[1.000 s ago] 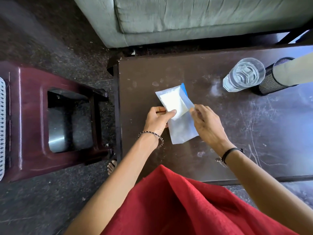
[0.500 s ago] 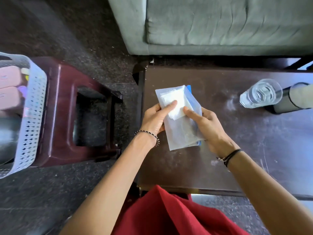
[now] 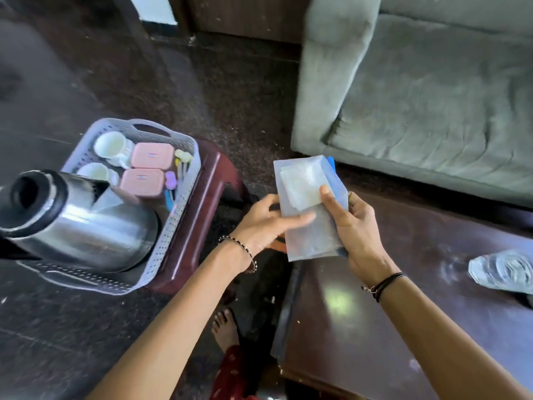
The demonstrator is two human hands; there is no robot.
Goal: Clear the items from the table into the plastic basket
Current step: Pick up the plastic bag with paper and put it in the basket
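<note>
Flat translucent packet (image 3: pixel 310 223), white pad inside, blue edge behind, held by left hand (image 3: pixel 266 223) and right hand (image 3: pixel 357 229), both pinching it above the table (image 3: pixel 403 327) edge, near basket (image 3: pixel 173 226).

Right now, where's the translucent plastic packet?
Head view, centre: the translucent plastic packet is held by left hand and right hand, right of the grey plastic basket.

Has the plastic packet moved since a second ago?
Yes. The packet has moved left, from over the table to its left edge, toward the basket.
</note>
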